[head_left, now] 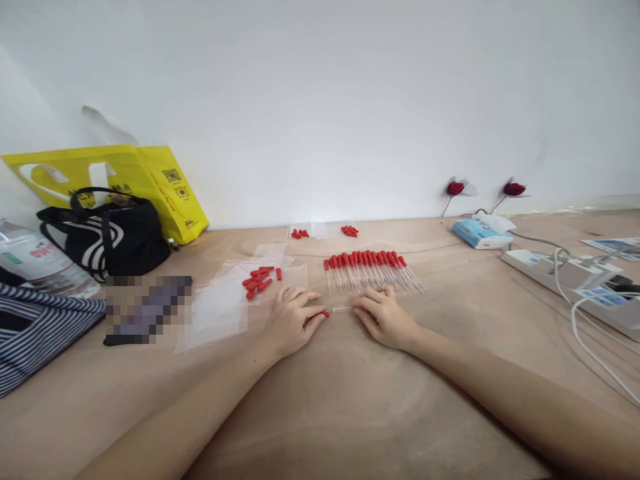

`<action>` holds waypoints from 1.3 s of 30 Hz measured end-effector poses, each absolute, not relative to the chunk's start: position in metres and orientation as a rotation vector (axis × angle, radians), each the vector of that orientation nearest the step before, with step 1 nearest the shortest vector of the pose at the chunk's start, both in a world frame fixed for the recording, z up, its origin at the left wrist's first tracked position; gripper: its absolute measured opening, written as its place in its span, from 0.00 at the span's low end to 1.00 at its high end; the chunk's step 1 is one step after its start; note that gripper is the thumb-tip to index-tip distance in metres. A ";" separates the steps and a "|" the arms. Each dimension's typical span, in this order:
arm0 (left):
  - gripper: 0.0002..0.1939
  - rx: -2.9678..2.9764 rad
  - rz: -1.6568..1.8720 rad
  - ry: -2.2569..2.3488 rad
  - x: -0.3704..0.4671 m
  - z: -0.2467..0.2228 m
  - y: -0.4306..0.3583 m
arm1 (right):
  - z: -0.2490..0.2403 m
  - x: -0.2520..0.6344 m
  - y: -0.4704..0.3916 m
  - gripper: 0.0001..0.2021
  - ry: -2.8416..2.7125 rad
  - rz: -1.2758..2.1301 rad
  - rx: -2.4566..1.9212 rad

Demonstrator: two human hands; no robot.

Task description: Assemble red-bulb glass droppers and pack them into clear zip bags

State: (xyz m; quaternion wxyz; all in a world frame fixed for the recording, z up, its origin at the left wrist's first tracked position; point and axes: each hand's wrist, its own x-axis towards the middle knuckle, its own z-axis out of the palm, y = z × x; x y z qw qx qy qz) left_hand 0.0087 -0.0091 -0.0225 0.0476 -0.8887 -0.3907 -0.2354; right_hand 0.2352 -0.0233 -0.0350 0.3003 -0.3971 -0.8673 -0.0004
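While I am watching from afar through the head camera, my left hand (295, 320) is pinching a small red cap (327, 313) between thumb and forefinger, the grip closed down with only a bit of the cap showing. My right hand (383, 317) is holding a thin clear tube (343, 309), thumb and fingers closed on its right end, and its free end is pointing toward the cap with a narrow gap between them. Both hands are facing each other low at the wooden table (310, 413). Just beyond the right hand, a row of capped tubes (367, 260) is fanning out, red ends toward the wall (320, 120). Beyond the left hand, some bare tubes (296, 273) are lying side by side, with loose red caps (259, 285) sitting to their left, by clear plastic bags (217, 313). Farther back, two more clusters of red caps (350, 231) are lying near the wall. At the left, a yellow bag (177, 163) is standing behind a black bag (135, 237); at the right, a blue tissue pack (477, 233) is sitting near a white power strip (537, 270).
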 end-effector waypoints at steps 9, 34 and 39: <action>0.09 -2.678 -0.876 -1.274 0.019 -0.013 -0.018 | -0.039 0.232 -0.025 0.09 -2.232 -0.012 -0.985; 0.09 -2.750 -0.967 -1.197 0.022 -0.017 -0.027 | -0.035 0.229 -0.027 0.12 -2.340 -0.144 -0.834; 0.09 -2.744 -0.897 -1.057 0.023 -0.017 -0.030 | -0.035 0.227 -0.027 0.11 -2.350 -0.248 -0.819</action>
